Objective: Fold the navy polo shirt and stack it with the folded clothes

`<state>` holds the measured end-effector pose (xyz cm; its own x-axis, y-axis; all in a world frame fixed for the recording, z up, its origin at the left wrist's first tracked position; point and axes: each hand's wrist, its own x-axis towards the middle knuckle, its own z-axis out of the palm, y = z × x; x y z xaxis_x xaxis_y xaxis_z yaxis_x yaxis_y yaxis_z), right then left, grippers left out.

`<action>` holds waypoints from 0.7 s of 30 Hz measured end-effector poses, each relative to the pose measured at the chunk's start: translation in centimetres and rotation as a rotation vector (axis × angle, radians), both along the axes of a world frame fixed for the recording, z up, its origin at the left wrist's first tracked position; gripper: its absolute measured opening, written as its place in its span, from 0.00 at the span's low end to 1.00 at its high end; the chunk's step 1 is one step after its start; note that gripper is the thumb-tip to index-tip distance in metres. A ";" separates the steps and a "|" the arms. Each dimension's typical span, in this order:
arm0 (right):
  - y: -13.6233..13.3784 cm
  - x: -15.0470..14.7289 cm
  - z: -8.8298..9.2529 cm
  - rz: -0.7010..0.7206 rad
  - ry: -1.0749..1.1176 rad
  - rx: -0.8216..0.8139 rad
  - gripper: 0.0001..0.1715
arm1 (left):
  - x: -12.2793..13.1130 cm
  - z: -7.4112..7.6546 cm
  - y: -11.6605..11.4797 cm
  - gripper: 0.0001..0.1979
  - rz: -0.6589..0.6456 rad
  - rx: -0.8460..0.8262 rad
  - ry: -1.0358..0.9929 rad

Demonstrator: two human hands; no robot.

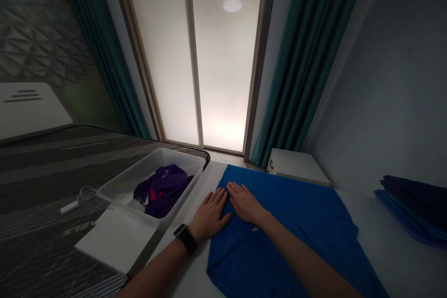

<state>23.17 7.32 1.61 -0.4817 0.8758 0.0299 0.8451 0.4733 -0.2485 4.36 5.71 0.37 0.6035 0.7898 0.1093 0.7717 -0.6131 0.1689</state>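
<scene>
A blue garment (296, 205), perhaps a shirt, lies spread on a white table (195, 265). My left hand (209, 214), with a dark watch at its wrist, rests flat across the garment's left edge, fingers stretched out. Beside it, my right hand (242, 201) presses flat on the cloth near that same edge. The two hands are close together, fingertips pointing away from me, and neither grips anything. A small pale tag (254, 229) shows on the cloth under my right wrist.
Left of the table, a translucent plastic bin (118, 181) holds crumpled purple clothing (169, 186) on a dark patterned bed (38, 181). A white plug-like device (70, 207) with a cord lies nearby. Folded dark and blue clothes (415, 205) are stacked at right. Beyond stands a white cabinet (296, 165).
</scene>
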 end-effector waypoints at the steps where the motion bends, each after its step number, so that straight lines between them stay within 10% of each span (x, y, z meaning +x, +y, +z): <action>1: 0.3 -0.1 -0.2 -0.007 -0.007 -0.011 0.33 | 0.0 0.1 -0.1 0.35 0.002 -0.008 0.006; 12: 0.5 1.0 -0.4 -0.093 0.006 -0.086 0.37 | -0.2 0.2 -0.3 0.34 -0.006 0.002 -0.024; 21: -7.5 7.7 1.2 -0.198 0.034 -0.113 0.36 | 1.6 1.6 -1.2 0.31 -0.146 0.051 -0.061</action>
